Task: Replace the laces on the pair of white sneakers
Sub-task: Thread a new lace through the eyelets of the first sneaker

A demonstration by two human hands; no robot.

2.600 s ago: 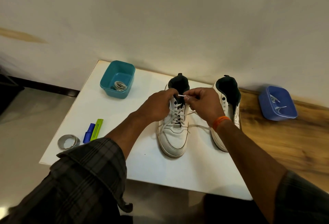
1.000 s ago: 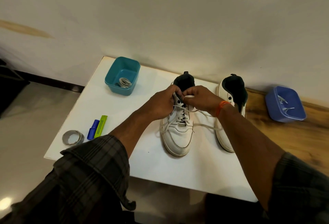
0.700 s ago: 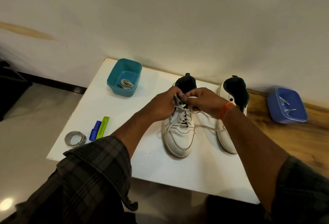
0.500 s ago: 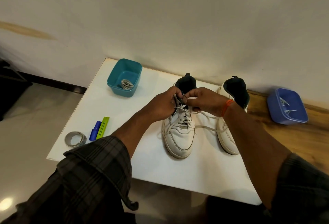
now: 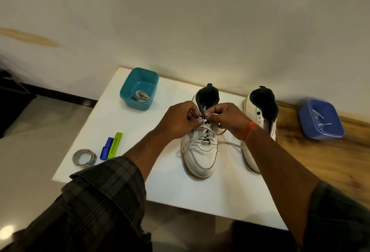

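Sneakers (image 5: pixel 202 149) — two, bins (image 5: pixel 139 89) two, hands (image 5: pixel 180 121) two

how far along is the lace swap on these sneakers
About halfway at best. The left sneaker is laced up most of its eyelets. In hand: the left hand and right hand pinch the lace at its top eyelets. Left: the right sneaker shows bare eyelets, and a coiled lace waits in the teal bin.

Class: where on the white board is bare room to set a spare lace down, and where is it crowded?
Free: between the teal tub and left sneaker; also the near edge of the board. Crowded: around both hands, and the tape and markers corner.
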